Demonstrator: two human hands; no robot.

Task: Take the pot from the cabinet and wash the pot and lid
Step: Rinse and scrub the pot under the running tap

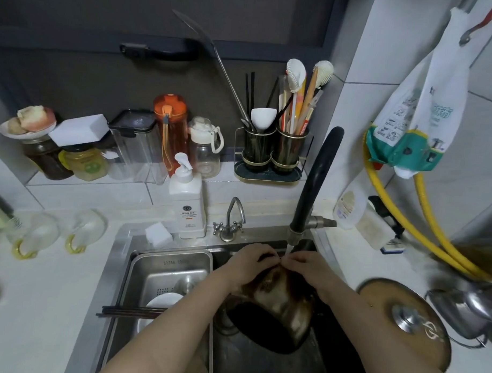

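- Left hand (249, 263): reaches over the sink (119, 254), palm down on the far upper side of the pot (282, 304); fingers curled over the pot's edge under the water stream.
- Right hand (306, 268): mirrors the left from the other side, fingers bent and pressed to the pot's top; the fingertips of both hands nearly meet below the spout.
- Pot: steel, rounded, stained brown, tilted on its side in the right-hand basin with its dark mouth toward the viewer; it fills most of the basin's width.
- Tap (317, 177): black curved neck, metal base, water falling onto the hands.
- Lid (407, 317): round, brownish, metal knob in the middle; lies flat on the white counter just right of the sink, its edge close to the basin rim and apart from the pot.
- Kettle (463, 308): shiny steel, just beside the lid.
- Left basin insert: steel tray (169, 267) holding a white bowl (162, 300), with dark chopsticks (129, 312) laid across its rim.
- Soap bottle (187, 201): white, pump top, stands at the sink's back edge beside a white sponge (158, 233).
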